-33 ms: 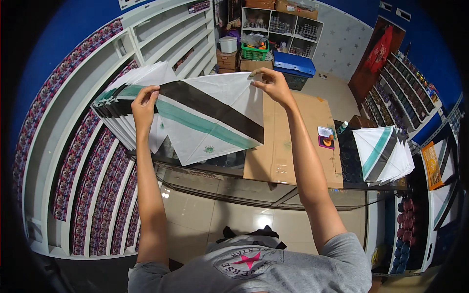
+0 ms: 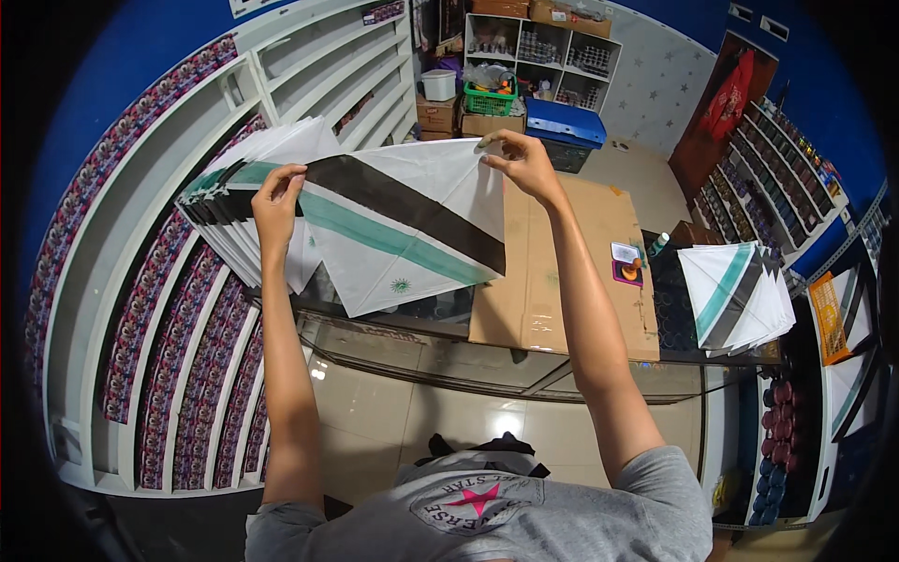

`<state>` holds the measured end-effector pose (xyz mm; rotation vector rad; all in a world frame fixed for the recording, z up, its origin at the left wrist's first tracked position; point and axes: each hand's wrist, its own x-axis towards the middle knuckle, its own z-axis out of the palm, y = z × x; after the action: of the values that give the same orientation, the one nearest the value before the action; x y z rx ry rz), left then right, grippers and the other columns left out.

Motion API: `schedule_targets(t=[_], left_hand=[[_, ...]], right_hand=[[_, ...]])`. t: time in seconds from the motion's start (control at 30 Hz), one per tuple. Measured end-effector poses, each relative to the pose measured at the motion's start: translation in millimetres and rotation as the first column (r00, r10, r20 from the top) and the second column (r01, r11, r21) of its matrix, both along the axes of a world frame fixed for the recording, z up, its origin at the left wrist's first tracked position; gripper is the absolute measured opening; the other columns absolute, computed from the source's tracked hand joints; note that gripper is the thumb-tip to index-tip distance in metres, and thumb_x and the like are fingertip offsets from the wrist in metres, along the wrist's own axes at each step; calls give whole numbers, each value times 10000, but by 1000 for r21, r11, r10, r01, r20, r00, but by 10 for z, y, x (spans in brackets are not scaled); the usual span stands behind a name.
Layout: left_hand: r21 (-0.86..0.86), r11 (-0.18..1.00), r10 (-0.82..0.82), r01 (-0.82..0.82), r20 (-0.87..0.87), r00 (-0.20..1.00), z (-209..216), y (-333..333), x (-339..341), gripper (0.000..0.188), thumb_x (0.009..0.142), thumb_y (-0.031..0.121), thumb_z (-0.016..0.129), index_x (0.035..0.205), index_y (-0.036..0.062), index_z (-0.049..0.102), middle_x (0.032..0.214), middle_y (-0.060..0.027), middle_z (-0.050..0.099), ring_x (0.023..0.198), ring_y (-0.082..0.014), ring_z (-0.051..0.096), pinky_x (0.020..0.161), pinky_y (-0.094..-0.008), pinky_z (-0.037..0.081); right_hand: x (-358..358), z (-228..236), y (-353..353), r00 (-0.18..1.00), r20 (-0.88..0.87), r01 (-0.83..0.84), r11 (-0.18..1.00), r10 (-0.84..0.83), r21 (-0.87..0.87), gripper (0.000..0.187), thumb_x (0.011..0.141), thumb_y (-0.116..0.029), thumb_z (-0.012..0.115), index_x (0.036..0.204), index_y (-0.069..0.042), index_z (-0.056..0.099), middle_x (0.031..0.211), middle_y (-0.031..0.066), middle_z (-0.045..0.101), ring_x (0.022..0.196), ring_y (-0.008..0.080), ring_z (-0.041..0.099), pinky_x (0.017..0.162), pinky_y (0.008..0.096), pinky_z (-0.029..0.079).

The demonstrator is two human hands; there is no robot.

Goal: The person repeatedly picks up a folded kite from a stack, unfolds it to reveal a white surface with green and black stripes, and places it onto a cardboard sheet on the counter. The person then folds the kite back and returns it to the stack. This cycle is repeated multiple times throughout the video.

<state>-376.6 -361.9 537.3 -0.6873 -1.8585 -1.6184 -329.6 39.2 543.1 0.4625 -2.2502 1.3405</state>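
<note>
Above the left part of a dark glass countertop (image 2: 435, 310): a white sheet (image 2: 398, 208), diamond-shaped, held tilted and spread between two hands, with one black and one green diagonal band and a small green sunburst mark (image 2: 401, 286) near the lowest corner. Left hand (image 2: 277, 201): nearly closed, thumb and fingertips brought together in a pinch on the upper left edge, at the end of the black band; remaining fingers curled inward. Right hand (image 2: 523, 165): forefinger hooked over, thumb opposed from below, tips clamped on the upper right corner; other fingers folded behind, their exact contact not discernible. Lower right corner of the sheet over the left edge of a flat cardboard piece (image 2: 534, 281); contact between the two impossible to tell.

Behind the left hand, at the left end of the countertop: a fanned stack of similar sheets (image 2: 281, 150), partly hidden by the held one. Toward the right edge of the cardboard: an open ink pad (image 2: 620, 273) with purple rim, and an orange-handled stamp (image 2: 633, 265) on or against it. Just beyond that edge, toward the far side of the countertop: a small bottle (image 2: 659, 243) with green contents or label. Near the right end of the countertop: a second stack of banded sheets (image 2: 740, 292), corners slightly offset.
</note>
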Motion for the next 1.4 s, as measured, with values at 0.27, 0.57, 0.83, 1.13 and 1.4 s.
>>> schedule_targets(t=[0.27,0.57,0.83,1.13,1.4], left_hand=[[-75,994,69,-76,-80,994,49,-233,47,115,897,-5,636,997,-30,687,1040,-56,615,938,-114,594,844,-233,474],[-93,980,167,-177,-110,980,34,-263,125,109,886,-23,638,979,-21,694,1067,-68,598,971,-134,600,852,-239,487],[-116,972,191,-206,-127,973,-2,-430,62,113,889,-37,626,983,-29,687,1064,-76,596,968,-141,601,851,-239,493],[-147,975,148,-167,-130,980,100,-820,-112,114,886,-44,624,983,-32,682,1047,-75,591,972,-146,598,848,-244,502],[-196,970,125,-146,-117,985,96,-1070,-251,109,887,-47,620,972,-20,683,1040,-65,587,974,-142,598,811,-243,523]], right_hand=[[-292,-81,-263,999,-21,30,999,-30,13,270,720,-28,715,983,-90,712,788,25,619,647,112,469,630,273,433],[-503,-167,-375,999,17,40,997,-41,65,295,714,-93,777,1000,-110,708,903,63,672,765,191,560,746,336,479],[-791,-312,-531,1000,7,13,998,-13,66,291,708,-117,769,992,-107,705,909,83,682,769,213,583,749,336,488],[-1202,-293,-993,992,-123,31,999,-25,45,281,692,-117,761,969,-108,715,827,68,568,720,213,535,686,339,465],[-1670,-419,-1371,982,-152,124,991,-114,53,256,672,-106,752,928,-112,732,863,91,583,726,235,565,699,358,485]])
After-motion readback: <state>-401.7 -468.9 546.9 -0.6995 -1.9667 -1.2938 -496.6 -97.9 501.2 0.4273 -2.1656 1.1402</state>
